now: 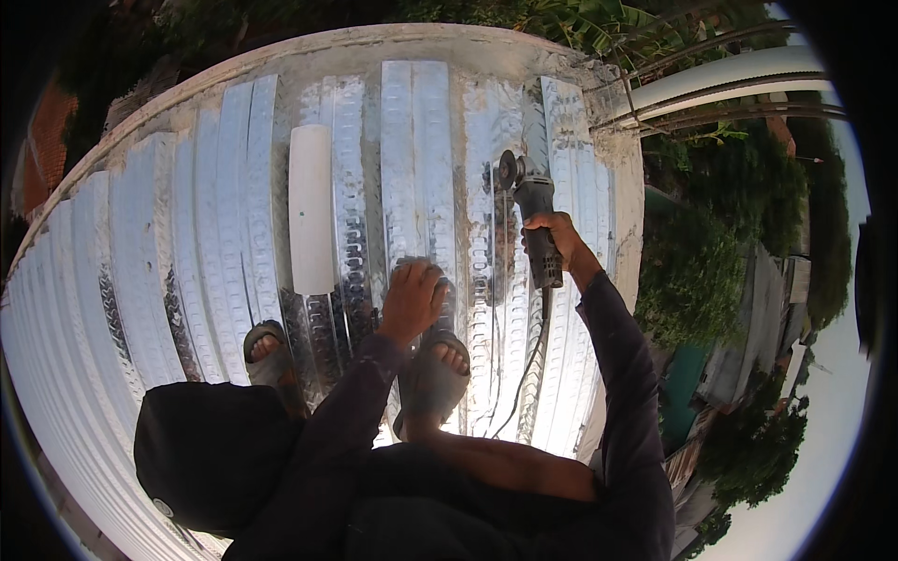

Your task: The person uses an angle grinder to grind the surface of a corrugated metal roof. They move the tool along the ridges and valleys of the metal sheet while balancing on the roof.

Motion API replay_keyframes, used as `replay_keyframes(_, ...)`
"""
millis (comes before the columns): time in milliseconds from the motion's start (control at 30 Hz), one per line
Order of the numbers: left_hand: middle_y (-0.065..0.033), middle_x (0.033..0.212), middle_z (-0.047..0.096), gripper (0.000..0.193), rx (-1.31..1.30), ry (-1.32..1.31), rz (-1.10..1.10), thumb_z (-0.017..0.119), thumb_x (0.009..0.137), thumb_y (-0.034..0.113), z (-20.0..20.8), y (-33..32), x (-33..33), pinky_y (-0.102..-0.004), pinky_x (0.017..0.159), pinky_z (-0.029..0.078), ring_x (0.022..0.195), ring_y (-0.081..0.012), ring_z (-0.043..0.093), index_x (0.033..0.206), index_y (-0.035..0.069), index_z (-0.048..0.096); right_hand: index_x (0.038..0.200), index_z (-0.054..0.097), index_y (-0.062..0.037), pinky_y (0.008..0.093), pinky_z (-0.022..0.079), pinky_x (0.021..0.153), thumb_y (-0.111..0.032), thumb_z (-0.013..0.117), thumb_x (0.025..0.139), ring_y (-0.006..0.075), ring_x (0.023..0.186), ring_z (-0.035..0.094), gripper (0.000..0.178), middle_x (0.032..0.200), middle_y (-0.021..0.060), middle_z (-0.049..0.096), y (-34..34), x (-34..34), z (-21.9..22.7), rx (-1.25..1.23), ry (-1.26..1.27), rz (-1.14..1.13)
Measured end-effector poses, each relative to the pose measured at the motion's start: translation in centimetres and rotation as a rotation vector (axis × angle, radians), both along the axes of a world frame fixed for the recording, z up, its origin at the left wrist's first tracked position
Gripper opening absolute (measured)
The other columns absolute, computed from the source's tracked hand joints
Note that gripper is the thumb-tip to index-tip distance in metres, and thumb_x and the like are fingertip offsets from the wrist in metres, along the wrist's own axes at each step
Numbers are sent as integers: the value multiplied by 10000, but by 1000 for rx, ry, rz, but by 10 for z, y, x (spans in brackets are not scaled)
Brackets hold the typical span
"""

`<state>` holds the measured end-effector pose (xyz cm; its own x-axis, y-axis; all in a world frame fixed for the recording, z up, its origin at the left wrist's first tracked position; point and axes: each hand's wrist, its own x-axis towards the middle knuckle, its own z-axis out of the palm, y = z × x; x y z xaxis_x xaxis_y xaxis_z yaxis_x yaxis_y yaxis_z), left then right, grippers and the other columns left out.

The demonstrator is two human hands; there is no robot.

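Observation:
My right hand (554,241) is wrapped round the dark body of an angle grinder (541,210). Its round disc (508,170) points up and away at the far left end of the tool, above the ribbed metal sheets. From the rear of the grinder a dark cord (529,369) runs back toward me. My left hand (412,297) is low over the silvery metal sheets (416,168), back upward, with bent fingers close together. Whatever lies under those fingers is hidden. A long white panel (311,210) lies on the sheets, left of my left hand.
My sandalled feet (440,379) stand on the sheets. A rough concrete border (629,215) runs along the right and far sides, with trees (697,280) and rooftops beyond and below. At the far right, a pale beam (730,82) meets the border. Black cloth (215,453) covers the lower left.

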<state>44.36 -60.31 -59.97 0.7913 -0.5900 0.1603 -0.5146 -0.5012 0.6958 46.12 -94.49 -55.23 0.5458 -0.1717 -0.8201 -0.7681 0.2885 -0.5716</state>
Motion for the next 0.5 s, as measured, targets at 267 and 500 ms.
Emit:
replay_keyframes(267,-136,1196,599,391,37,-5,24,772,817,185,-2,-3,-1,-483,969,473,1120,-370,570,1166,88,625,935,710,-14,371,568,608,-154,734,802,221,647,680,195,795,111,689,-11,8,-10,-12,14,2)
replay_keyframes(500,-135,1194,597,408,28,-6,22,779,801,181,-7,-2,-1,-480,959,475,1086,-365,570,1169,92,625,980,678,23,387,609,660,-187,757,810,251,697,703,281,858,128,687,-15,7,-14,-15,28,44)
